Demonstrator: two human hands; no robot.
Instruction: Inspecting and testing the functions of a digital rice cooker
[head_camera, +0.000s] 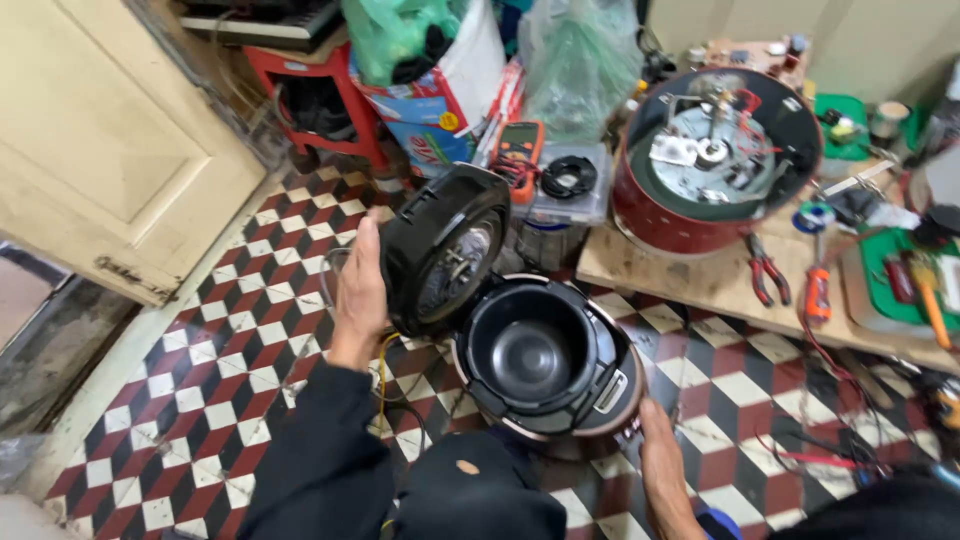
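Nearest the camera, the right hand (662, 462) lies flat against the lower front of the round black rice cooker (545, 360), fingers spread, not clasping. The cooker sits on the checkered tile floor (200, 400), its smooth dark inner pot (527, 352) exposed. The left hand (362, 292) presses its open palm behind the raised, glossy hinged lid (443, 245), propping it rather than gripping. Farther off, a rough wooden board (700, 280) carries an upturned red appliance (715, 160) with a bare metal underside, plus red-handled pliers (765, 270).
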